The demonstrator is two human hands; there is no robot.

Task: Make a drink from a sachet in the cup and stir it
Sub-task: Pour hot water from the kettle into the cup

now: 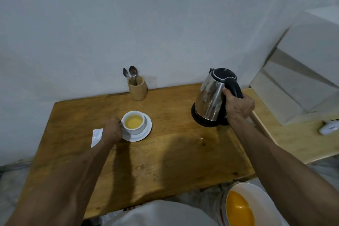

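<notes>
Gripping kettle [212, 97] handle, right hand [238, 105]; left hand [111, 131] hides cup [134, 122] handle, grasp unclear.

head view | looks forward-down | close above wooden table [165, 152] | wall behind

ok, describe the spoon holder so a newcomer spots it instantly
On the wooden table, look to the far edge against the wall. Left of the steel kettle stands a small wooden cup. It alone holds two metal spoons, bowls up.
</notes>
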